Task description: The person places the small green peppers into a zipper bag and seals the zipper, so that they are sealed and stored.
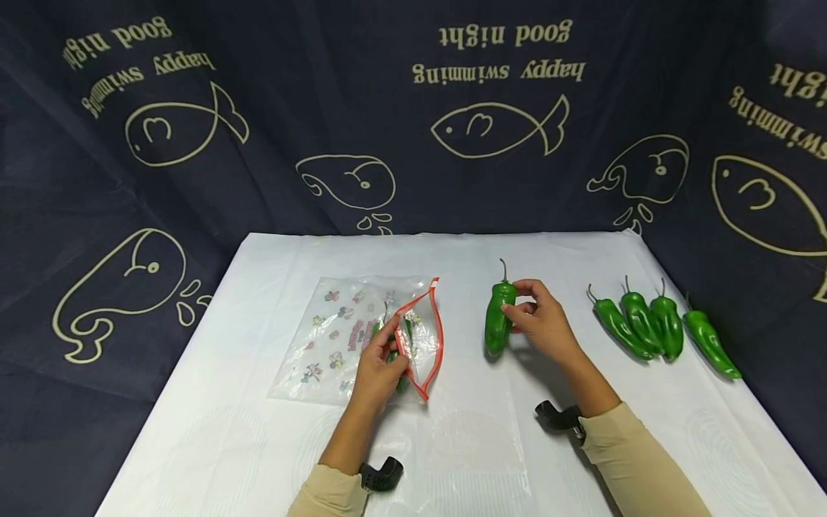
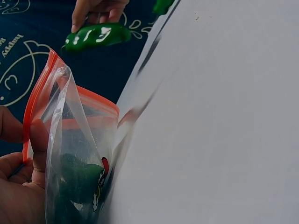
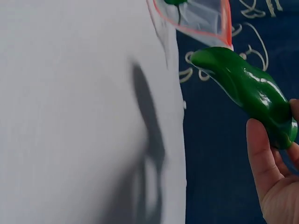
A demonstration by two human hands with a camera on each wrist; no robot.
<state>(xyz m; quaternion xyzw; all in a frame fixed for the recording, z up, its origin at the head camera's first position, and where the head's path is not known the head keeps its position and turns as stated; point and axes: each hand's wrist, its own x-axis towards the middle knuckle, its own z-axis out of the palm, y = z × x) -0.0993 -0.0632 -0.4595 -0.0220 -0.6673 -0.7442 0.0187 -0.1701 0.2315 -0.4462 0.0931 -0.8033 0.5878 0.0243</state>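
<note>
My right hand point(image 1: 548, 323) pinches a green pepper point(image 1: 498, 319) between thumb and fingers, lifted over the white table with its stem pointing away from me. In the right wrist view the pepper point(image 3: 247, 88) is glossy and slightly curved. My left hand point(image 1: 377, 365) grips the red-edged mouth of a clear zip bag point(image 1: 336, 337) printed with small cartoon figures, and the mouth gapes toward the right. Inside the bag green peppers point(image 2: 79, 182) show through the plastic, partly hidden by the left hand in the head view.
Several more green peppers point(image 1: 646, 327) lie at the right side of the white-covered table point(image 1: 258, 445), one near its right edge. Behind the table hangs a dark blue cloth point(image 1: 362, 93) with fish and whale drawings.
</note>
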